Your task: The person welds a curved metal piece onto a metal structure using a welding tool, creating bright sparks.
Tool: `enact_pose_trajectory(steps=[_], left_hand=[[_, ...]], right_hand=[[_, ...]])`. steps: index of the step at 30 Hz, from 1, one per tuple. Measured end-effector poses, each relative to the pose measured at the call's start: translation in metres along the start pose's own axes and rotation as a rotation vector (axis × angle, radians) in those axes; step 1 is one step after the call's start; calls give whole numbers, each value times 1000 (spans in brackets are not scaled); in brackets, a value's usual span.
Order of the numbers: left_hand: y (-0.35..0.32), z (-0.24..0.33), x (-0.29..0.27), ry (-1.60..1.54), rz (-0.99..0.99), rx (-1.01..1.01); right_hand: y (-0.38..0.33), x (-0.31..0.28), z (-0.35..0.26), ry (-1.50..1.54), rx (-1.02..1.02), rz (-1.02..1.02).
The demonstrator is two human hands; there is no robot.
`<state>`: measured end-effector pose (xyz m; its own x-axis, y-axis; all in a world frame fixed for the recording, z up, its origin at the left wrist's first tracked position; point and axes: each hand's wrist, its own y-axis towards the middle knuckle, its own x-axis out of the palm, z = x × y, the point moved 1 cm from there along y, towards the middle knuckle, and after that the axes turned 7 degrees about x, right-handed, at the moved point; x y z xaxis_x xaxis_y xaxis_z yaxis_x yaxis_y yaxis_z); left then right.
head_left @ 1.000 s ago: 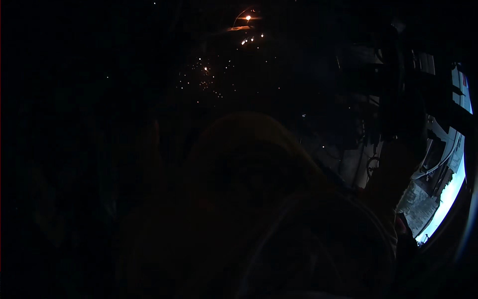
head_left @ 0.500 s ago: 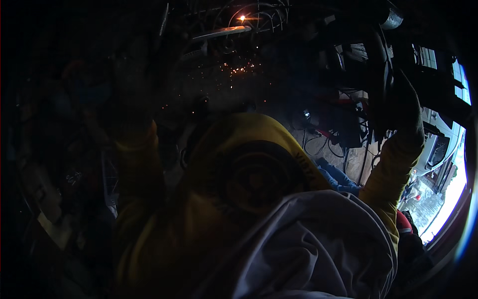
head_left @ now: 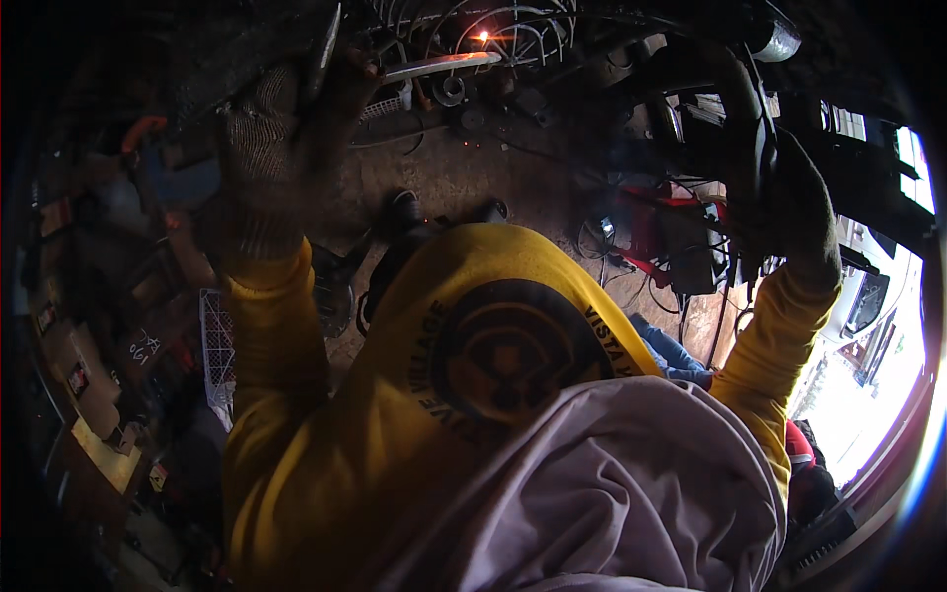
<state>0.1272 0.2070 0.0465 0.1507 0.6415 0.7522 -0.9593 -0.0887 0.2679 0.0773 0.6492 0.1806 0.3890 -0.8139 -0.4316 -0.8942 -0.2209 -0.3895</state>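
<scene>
My left hand [head_left: 261,133], in a ribbed knit glove, is raised at the upper left, its fingers bent around something I cannot make out. Beside it stand a pointed metal piece [head_left: 326,49] and a pale narrow metal bar [head_left: 442,66] lit orange along its top. Just above the bar's far end a small spot glows [head_left: 483,37] against curved metal scrollwork [head_left: 538,37]. On the right, my right hand [head_left: 807,212], in a dark glove, reaches up beside a dark curved metal part [head_left: 758,118]. Its fingers are lost in shadow.
A white plastic crate [head_left: 215,345] and cluttered boxes [head_left: 94,370] lie at the left. Red equipment with cables [head_left: 656,232] sits on the floor right of centre. Blue cloth [head_left: 671,350] shows behind my body, and a bright opening [head_left: 848,395] lies far right.
The scene has brightened, so surroundings show more clearly. The spray of orange sparks below the glowing spot has nearly vanished. Both arms stay in about the same place.
</scene>
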Motion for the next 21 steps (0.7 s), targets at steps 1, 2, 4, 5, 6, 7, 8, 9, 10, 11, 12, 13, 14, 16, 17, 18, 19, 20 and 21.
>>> enact_pose_trajectory(steps=[1, 2, 4, 5, 6, 7, 8, 9, 10, 11, 12, 13, 14, 16, 17, 18, 19, 20, 21], left_hand=[[2, -1, 6, 91, 26, 2], [4, 0, 11, 206, 48, 4], [7, 1, 23, 438, 77, 2], [7, 2, 28, 555, 71, 10], [3, 9, 33, 776, 6, 28], [5, 10, 34, 895, -9, 50], [5, 11, 34, 1015, -22, 73], [7, 11, 32, 1139, -60, 103], [10, 11, 28, 1263, -95, 137], [11, 12, 24, 1490, -211, 173], [13, 10, 21, 1604, -338, 333], [14, 10, 17, 1695, -443, 562], [14, 8, 14, 1826, -532, 729], [12, 8, 9, 1823, -512, 619], [11, 7, 9, 1849, -484, 583], [9, 7, 9, 1873, -455, 546], [8, 7, 11, 1920, -499, 521], [7, 7, 14, 2089, -568, 634], [7, 10, 18, 2246, -710, 819]], right_hand=[[0, 4, -4, 49, 4, 8], [0, 10, -10, 70, -9, -26], [-4, 23, -23, 100, -24, -47], [-7, 30, -30, 82, -31, -61], [-13, 30, -42, -3, -35, -81], [-13, 33, -46, -71, -56, -86], [-13, 35, -50, -138, -77, -90], [-8, 36, -48, -189, -116, -78], [-4, 36, -44, -240, -154, -66], [-2, 36, -36, -228, -148, -9], [0, 34, -27, -215, -142, 49], [2, 26, -21, -172, -105, 43], [4, 17, -15, -249, -23, 49], [5, 4, -3, -263, -43, 56], [5, -3, 1, -257, -75, 40], [4, -8, 3, -361, -222, -7], [-1, -13, 5, -225, -154, -21], [-3, -16, 10, -157, -121, 8], [-5, -18, 14, -60, -68, 13]])
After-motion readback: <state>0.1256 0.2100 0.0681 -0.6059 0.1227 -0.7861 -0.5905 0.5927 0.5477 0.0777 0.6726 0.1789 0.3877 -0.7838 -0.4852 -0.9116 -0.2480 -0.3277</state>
